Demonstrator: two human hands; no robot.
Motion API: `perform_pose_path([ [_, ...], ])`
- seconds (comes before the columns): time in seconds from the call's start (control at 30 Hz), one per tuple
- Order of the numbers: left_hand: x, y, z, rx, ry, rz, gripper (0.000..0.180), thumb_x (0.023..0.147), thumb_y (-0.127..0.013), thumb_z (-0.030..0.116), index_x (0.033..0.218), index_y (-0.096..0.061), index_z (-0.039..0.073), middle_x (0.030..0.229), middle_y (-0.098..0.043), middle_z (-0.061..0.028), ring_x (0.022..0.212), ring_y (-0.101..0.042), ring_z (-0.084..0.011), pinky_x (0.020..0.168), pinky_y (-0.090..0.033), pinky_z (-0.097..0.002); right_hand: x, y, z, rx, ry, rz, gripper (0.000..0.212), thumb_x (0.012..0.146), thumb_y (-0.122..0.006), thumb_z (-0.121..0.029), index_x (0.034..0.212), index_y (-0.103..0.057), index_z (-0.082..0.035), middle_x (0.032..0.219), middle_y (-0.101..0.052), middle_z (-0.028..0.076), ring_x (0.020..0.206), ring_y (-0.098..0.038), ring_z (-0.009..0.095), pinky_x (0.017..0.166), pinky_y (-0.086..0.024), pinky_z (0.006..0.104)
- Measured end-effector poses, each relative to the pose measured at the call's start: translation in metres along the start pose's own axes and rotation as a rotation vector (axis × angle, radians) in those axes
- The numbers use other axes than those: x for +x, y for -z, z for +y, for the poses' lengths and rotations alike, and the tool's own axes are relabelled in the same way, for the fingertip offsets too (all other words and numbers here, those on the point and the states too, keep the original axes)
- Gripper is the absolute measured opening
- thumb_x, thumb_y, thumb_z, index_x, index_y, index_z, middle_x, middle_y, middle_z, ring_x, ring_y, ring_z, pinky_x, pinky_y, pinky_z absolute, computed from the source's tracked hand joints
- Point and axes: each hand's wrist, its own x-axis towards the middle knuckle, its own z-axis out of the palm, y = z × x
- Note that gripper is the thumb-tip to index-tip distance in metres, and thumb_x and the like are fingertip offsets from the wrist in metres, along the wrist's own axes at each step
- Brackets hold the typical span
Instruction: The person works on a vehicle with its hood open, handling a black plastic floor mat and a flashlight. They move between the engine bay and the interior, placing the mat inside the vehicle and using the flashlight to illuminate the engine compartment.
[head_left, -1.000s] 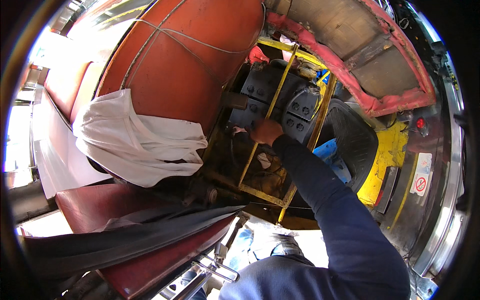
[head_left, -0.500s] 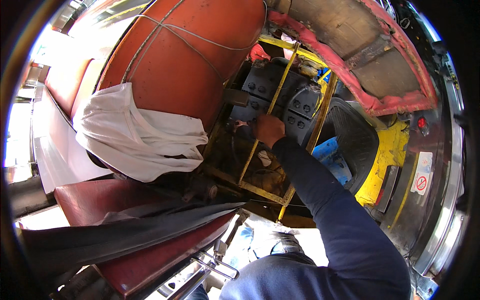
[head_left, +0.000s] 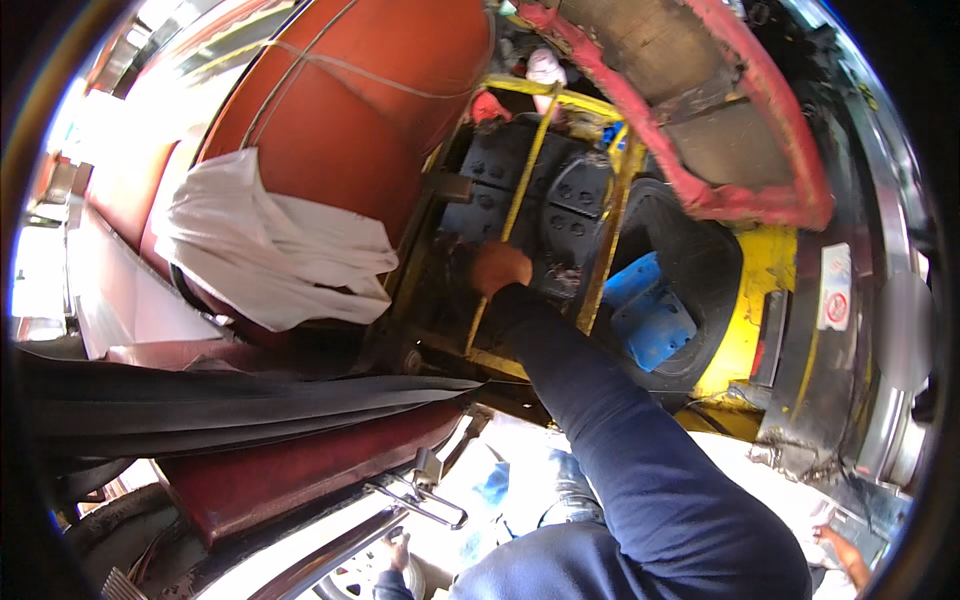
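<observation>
My right hand reaches into a compartment framed by yellow metal bars. It is beside a thin yellow bar, in front of black batteries with round caps. Its fingers look curled, but their tips are hidden and blurred, and I cannot make out what they hold. Low in the view, a hand at the end of a dark blue sleeve, apparently my left hand, shows small beside a metal bar. Its fingers are too small to read.
A white cloth drapes over the red-brown seat at left. A red-edged seat panel stands raised at upper right. A blue piece lies inside a black tyre. Another person's hand shows at lower right.
My right hand has moved slightly left and lower in the view, still among the bars. The view has shifted, and the small sleeved hand and another person's hand have come into sight below.
</observation>
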Motion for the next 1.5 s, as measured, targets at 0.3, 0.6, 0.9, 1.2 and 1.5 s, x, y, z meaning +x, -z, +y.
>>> perform_pose_path([
  [0.3, 0.077, -0.037, -0.061, -0.001, -0.244, -0.195, 0.034, 0.086, -0.078, 0.014, 0.112, -0.074, -0.008, 0.102, -0.076, -0.0182, 0.09, -0.071, -0.0235, 0.08, -0.059, -0.0388, -0.022, 0.096, -0.004, 0.097, 0.049, 0.123, 0.04, 0.105, -0.057, -0.031, 0.106, -0.072, 0.005, 0.107, -0.073, 0.033, 0.101, -0.072, 0.05, 0.087, -0.057, 0.0588],
  [0.6, 0.114, -0.035, -0.044, -0.062, -0.453, -0.282, 0.038, 0.085, -0.077, 0.02, 0.114, -0.077, -0.005, 0.106, -0.078, -0.0198, 0.103, -0.072, -0.0323, 0.096, -0.058, -0.0464, -0.385, 0.065, 0.068, 0.687, -0.027, 0.148, 0.023, 0.105, -0.064, -0.023, 0.115, -0.065, -0.003, 0.086, -0.066, 0.017, 0.078, -0.066, 0.028, 0.071, -0.052, 0.0441],
  [0.9, 0.061, -0.035, 0.061, 0.539, -0.993, -0.493, 0.047, 0.086, -0.084, 0.032, 0.123, -0.077, 0.003, 0.119, -0.078, -0.0227, 0.11, -0.075, -0.0394, 0.097, -0.06, -0.0477, -0.714, 0.059, 0.106, 0.185, -0.381, -0.061, 0.026, 0.087, -0.067, -0.025, 0.093, -0.069, 0.001, 0.094, -0.073, 0.029, 0.096, -0.072, 0.049, 0.086, -0.057, 0.0545],
  [1.2, -0.278, -0.184, 0.258, 0.682, -1.402, -0.815, 0.051, 0.092, -0.078, 0.038, 0.131, -0.073, 0.005, 0.121, -0.073, -0.0266, 0.105, -0.074, -0.0396, 0.095, -0.059, -0.0467, -0.865, 0.139, 0.249, 0.201, -0.593, 0.186, 0.027, 0.087, -0.066, -0.025, 0.102, -0.069, -0.003, 0.097, -0.074, 0.025, 0.096, -0.073, 0.046, 0.086, -0.058, 0.0535],
  [1.5, -0.551, -0.39, 0.329, 0.775, -1.552, -0.858, 0.052, 0.095, -0.072, 0.04, 0.133, -0.071, 0.005, 0.13, -0.07, -0.0287, 0.118, -0.07, -0.0433, 0.106, -0.054, -0.0484, -1.052, 0.148, 0.401, 0.605, -0.887, 0.266, 0.04, 0.09, -0.064, -0.02, 0.124, -0.071, 0.001, 0.118, -0.074, 0.029, 0.122, -0.067, 0.045, 0.104, -0.053, 0.0485],
])
